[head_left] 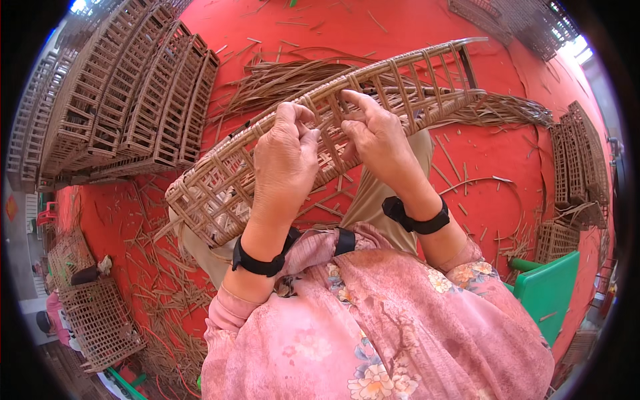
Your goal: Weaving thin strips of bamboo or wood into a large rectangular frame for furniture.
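Across my lap lies a long, shallow wicker basket (220, 175), brown and open-latticed, tilted so its far right end points up and away. Its long rim runs under both my hands. My left hand (285, 159) is closed at the middle of the rim, thumb and forefinger pinched together on the weave. Just to the right, my right hand (381, 137) has its forefinger bent over the rim and its thumb inside the lattice, closed on the basket. Whether a loose strip sits between the fingertips is too small to tell.
Stacked wicker baskets (127, 93) rise at the left, with more (579, 157) at the right. Behind my basket, a bundle of long strips (287, 83) lies on the red floor covering (480, 160). Offcuts litter the floor. A green chair (548, 293) stands at my right; a person (57, 320) sits far left.
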The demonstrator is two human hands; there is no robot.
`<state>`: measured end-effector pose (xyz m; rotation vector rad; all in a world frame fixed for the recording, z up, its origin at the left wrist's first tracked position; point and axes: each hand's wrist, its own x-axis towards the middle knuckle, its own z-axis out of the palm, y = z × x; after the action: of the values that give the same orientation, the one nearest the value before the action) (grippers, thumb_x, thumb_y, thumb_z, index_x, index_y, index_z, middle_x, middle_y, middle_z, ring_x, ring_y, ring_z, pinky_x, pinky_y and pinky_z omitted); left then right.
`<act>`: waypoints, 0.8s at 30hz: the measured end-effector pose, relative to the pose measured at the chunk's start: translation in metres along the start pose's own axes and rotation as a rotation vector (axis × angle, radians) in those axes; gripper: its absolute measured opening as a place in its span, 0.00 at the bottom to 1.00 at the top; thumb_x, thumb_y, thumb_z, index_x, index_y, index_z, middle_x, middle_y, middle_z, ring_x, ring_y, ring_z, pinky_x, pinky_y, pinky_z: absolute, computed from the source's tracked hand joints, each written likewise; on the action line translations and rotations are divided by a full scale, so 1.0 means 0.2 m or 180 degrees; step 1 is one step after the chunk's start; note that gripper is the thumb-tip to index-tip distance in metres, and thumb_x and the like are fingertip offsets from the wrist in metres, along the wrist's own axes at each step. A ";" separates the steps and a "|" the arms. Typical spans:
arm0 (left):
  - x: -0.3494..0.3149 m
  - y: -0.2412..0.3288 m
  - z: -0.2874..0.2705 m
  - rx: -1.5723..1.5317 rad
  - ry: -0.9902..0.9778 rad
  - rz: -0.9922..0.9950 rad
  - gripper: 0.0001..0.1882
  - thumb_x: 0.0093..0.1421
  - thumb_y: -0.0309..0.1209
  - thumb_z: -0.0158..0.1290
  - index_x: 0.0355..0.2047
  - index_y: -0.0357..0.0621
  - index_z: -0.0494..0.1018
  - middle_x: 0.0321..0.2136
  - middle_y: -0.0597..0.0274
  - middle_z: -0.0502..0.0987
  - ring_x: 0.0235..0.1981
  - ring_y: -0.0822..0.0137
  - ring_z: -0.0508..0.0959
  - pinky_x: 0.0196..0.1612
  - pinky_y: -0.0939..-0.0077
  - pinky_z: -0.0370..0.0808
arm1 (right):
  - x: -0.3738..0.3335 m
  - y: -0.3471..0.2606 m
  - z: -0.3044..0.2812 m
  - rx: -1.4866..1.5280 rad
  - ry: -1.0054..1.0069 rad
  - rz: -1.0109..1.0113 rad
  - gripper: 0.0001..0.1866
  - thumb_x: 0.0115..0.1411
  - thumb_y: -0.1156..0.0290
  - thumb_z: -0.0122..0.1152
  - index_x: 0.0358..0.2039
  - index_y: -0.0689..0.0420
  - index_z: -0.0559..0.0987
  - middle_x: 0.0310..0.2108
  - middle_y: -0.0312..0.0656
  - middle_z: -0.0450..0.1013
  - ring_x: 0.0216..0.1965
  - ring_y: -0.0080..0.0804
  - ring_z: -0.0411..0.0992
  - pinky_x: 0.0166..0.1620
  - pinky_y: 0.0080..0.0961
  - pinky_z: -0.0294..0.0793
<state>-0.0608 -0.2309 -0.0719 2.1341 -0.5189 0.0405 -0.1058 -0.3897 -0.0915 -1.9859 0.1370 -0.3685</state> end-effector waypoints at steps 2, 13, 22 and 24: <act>0.01 -0.01 -0.01 -0.0478 -0.0167 -0.0157 0.08 0.61 0.21 0.55 0.40 0.39 0.70 0.23 0.63 0.73 0.25 0.72 0.73 0.31 0.74 0.73 | 0.00 -0.03 0.01 0.0677 -0.0009 0.0404 0.21 0.62 0.78 0.51 0.56 0.70 0.69 0.32 0.51 0.79 0.23 0.28 0.78 0.29 0.25 0.76; 0.08 0.06 0.07 0.0471 -0.0007 0.0782 0.08 0.60 0.21 0.55 0.38 0.41 0.71 0.27 0.53 0.78 0.29 0.57 0.80 0.34 0.66 0.74 | 0.01 -0.01 0.02 0.1550 0.0932 0.0511 0.19 0.58 0.82 0.63 0.50 0.67 0.74 0.34 0.42 0.79 0.23 0.17 0.74 0.25 0.13 0.74; 0.14 0.16 0.13 0.0646 0.0515 0.1238 0.10 0.62 0.24 0.55 0.44 0.40 0.74 0.37 0.52 0.80 0.33 0.57 0.81 0.38 0.64 0.76 | 0.01 -0.03 -0.21 0.0935 0.1577 -0.0333 0.17 0.55 0.84 0.65 0.46 0.63 0.76 0.32 0.36 0.78 0.33 0.14 0.75 0.34 0.10 0.75; 0.18 0.14 0.19 -0.0961 -0.0358 0.0867 0.11 0.63 0.24 0.54 0.46 0.38 0.74 0.38 0.56 0.80 0.31 0.70 0.79 0.38 0.72 0.76 | 0.00 -0.07 -0.27 0.1430 0.1720 -0.0440 0.18 0.56 0.85 0.65 0.47 0.64 0.74 0.32 0.36 0.78 0.32 0.15 0.75 0.33 0.10 0.74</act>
<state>-0.0443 -0.2876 -0.0636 1.7679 -0.8259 -0.0053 -0.1233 -0.4293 -0.0571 -1.4195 0.2351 -0.9369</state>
